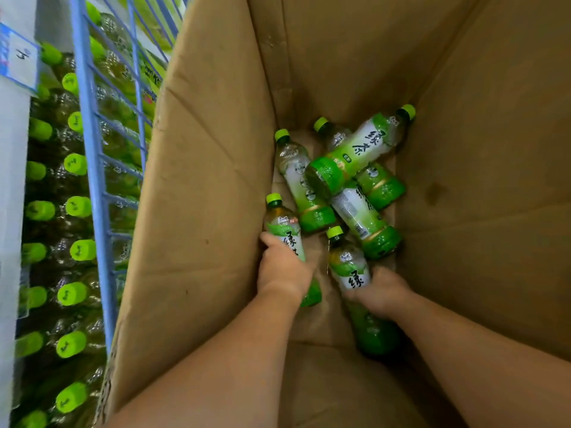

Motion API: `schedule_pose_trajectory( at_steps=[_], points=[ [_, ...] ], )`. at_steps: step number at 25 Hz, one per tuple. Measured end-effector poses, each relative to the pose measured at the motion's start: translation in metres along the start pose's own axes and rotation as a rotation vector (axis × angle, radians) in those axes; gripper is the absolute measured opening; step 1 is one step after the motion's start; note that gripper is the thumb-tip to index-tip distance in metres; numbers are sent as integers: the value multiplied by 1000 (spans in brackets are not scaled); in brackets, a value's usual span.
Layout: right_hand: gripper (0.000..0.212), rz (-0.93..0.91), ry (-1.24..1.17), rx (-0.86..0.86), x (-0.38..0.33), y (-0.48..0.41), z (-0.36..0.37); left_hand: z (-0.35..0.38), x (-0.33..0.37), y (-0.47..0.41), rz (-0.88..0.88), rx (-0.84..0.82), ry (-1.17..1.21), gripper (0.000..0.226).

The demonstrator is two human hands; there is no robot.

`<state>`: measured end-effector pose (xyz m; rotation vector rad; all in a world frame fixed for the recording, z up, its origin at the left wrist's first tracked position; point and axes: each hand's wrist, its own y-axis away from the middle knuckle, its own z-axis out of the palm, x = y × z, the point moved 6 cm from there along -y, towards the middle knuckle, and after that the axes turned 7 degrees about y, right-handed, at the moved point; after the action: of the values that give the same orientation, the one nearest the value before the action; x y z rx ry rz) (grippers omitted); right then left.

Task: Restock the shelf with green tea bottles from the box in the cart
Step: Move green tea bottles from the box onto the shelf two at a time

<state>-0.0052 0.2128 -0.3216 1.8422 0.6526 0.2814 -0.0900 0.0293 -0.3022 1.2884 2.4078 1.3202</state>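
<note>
I look down into a deep cardboard box (200, 211). Both my arms reach to its bottom. My left hand (282, 270) is wrapped around a green tea bottle (282, 225) lying against the box's left wall, cap pointing away from me. My right hand (381, 291) grips a second green tea bottle (350, 264) around its label, cap also pointing away. Several more green tea bottles (358, 149) lie piled loose across each other at the far end of the box floor.
The blue wire wall of the cart (92, 156) runs along the left of the box. Beyond it, shelf rows hold several bottles with green caps (75, 206). A white price tag (20, 61) hangs at the upper left. The box's tall flaps rise on every side.
</note>
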Motion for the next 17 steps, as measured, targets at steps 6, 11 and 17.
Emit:
schedule_pose_trajectory(
  at_steps=[6, 11, 17],
  points=[
    [37, -32, 50, -21, -5, -14, -3, 2, -4, 1, -70, 40, 100, 80],
    [40, -30, 60, -35, -8, -12, 0, 2, -18, -2, -273, -36, 245, 57],
    [40, -6, -94, -85, -10, 8, -14, -7, -14, 32, -381, -125, 577, 26]
  ],
)
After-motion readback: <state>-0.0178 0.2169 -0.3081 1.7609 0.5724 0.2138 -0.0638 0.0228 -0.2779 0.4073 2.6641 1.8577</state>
